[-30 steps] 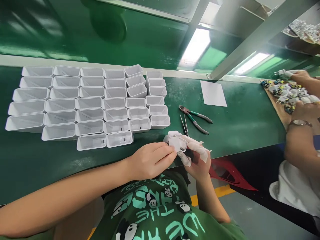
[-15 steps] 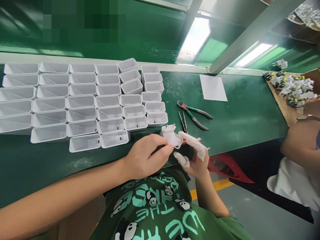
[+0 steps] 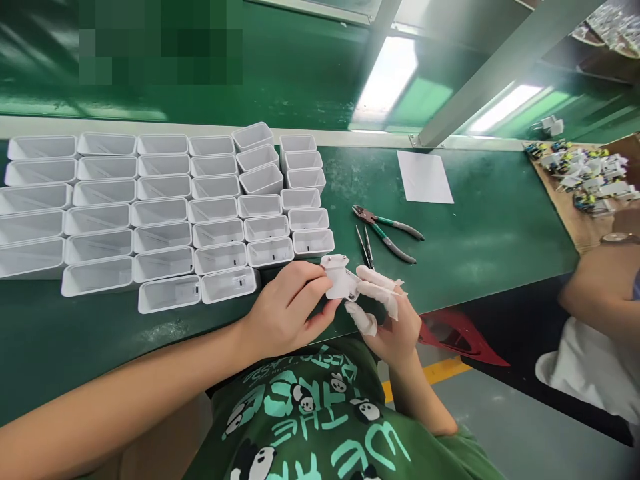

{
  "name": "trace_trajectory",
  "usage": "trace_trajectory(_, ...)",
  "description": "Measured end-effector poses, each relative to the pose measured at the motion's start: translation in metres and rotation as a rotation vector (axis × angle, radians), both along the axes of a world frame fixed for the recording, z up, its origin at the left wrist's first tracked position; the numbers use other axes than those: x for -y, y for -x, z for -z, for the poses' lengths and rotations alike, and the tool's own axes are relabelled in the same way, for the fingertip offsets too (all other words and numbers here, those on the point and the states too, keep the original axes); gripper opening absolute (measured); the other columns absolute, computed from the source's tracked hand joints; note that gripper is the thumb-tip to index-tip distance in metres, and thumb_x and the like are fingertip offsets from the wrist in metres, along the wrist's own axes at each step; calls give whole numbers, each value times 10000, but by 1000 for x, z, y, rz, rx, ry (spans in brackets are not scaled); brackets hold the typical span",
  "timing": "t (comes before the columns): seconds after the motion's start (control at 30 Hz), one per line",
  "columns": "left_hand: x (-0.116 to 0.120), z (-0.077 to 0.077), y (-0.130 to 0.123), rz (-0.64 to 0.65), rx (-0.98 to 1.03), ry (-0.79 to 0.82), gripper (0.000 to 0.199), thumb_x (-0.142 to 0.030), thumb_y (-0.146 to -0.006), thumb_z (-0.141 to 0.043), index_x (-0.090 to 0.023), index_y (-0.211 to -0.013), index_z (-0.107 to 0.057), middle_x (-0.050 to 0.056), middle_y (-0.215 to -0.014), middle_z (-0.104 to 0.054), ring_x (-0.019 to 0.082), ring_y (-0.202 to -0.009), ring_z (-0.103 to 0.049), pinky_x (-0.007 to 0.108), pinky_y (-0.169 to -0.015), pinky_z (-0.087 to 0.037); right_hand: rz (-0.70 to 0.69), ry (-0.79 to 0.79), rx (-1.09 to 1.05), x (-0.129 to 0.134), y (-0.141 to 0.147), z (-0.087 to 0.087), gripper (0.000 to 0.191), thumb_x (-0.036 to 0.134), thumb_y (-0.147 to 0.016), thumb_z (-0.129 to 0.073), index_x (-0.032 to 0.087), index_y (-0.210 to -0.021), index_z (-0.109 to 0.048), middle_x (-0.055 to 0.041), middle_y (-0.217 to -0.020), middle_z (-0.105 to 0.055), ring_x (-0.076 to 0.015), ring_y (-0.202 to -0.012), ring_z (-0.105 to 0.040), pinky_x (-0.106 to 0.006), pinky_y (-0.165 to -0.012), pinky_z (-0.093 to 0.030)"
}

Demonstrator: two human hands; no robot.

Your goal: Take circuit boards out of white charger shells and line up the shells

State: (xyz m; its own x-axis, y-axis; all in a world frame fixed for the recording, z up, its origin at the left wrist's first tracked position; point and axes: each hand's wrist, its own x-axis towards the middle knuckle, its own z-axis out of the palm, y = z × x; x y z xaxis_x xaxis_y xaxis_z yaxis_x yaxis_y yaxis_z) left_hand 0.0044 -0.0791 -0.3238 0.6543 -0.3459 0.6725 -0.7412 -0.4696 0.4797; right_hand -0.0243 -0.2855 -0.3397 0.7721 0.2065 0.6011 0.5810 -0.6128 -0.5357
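My left hand (image 3: 287, 307) pinches a flat white plastic piece (image 3: 339, 279), with small metal-looking pins at its upper edge. Behind and right of that piece, partly covered, shows a white rimmed plastic housing (image 3: 353, 288). My right hand (image 3: 393, 320) has white coverings on its thumb and fingers; their tips curve around the housing's right side. Both pieces are held close together above the front edge of the green table. Just beyond my right fingers lie dark tweezers (image 3: 368, 248).
Rows of open white plastic boxes (image 3: 163, 237) cover the table's left side. Green-handled pliers (image 3: 387, 230) and a white sheet (image 3: 425, 177) lie to the right. Farther right, a cardboard box (image 3: 555, 200) holds many small white parts beside another person's arm (image 3: 597, 277).
My left fingers have shifted slightly left and now grip the flat white piece by its left side. The piece has turned a little, and the right hand has barely moved.
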Motion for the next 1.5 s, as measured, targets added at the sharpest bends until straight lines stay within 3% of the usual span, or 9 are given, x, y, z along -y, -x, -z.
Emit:
trace_trajectory(0.3,-1,1,1,4,47,-51,269,-108,-819,-672,-127,-1074,-592,109,-974,-643,219,-942,-620,354,-826,-582,1,-2,9,-9,-4,-6,244,133,-844,-685,213,-1073,-661,-160,-1202,-685,-254,-951,-716,-382,-758,-613)
trace_trajectory(0.4,0,1,2,-18,45,-55,279,-118,-811,-680,-132,-1077,-597,108,-977,-646,220,-924,-615,366,-817,-577,-13,26,-43,-8,-4,-6,276,164,-864,-671,222,-1131,-624,-142,-1188,-692,-268,-1037,-701,-408,-840,-604)
trace_trajectory(0.5,0,2,3,-34,44,-53,287,-122,-800,-690,-122,-1073,-601,114,-978,-647,219,-912,-615,353,-789,-577,-19,-55,-60,-8,-2,0,385,162,-870,-666,217,-1229,-538,-144,-1229,-676,-278,-1130,-674,-447,-938,-573)
trace_trajectory(0.6,0,2,3,-32,57,-65,282,-125,-799,-692,-114,-1067,-605,117,-977,-651,219,-908,-623,343,-777,-578,1,-111,-59,-8,0,3,493,138,-856,-669,210,-1309,-491,-156,-1247,-660,-269,-1084,-689,-444,-912,-584)
trace_trajectory(0.7,0,1,3,-36,102,-88,259,-115,-810,-684,-124,-1061,-622,110,-962,-659,213,-895,-630,340,-765,-576,-4,-68,-63,-9,-2,2,560,151,-861,-653,213,-1384,-463,-150,-1242,-661,-248,-980,-702,-406,-817,-613)
trace_trajectory(0.83,-3,0,2,-11,223,-153,269,-68,-794,-704,-116,-1054,-657,93,-919,-699,204,-858,-637,330,-727,-564,-39,21,-54,-7,-3,-1,580,137,-870,-626,250,-1409,-446,-119,-1266,-650,-275,-1110,-673,-428,-908,-598)
trace_trajectory(1.17,-5,1,2,13,317,-211,224,-104,-761,-742,-72,-978,-696,91,-900,-744,229,-790,-652,358,-673,-558,-121,144,-115,-2,-3,-2,400,83,-844,-579,220,-1218,-612,-167,-1331,-538,-290,-1155,-603,-431,-877,-580)
trace_trajectory(1.33,-6,-4,0,1,330,-253,160,-110,-905,-577,-91,-1008,-698,83,-923,-762,205,-783,-673,340,-651,-557,-136,131,-105,-4,-6,-3,546,68,-847,-551,242,-1364,-530,-153,-1336,-550,-292,-1207,-586,-462,-942,-562)
trace_trajectory(1.5,-7,-7,0,55,350,-228,168,-80,-918,-552,-58,-1011,-690,112,-952,-774,177,-677,-662,322,-560,-521,-163,153,-108,2,-9,-2,547,58,-842,-572,257,-1350,-543,-132,-1338,-548,-267,-1143,-604,-410,-890,-568)
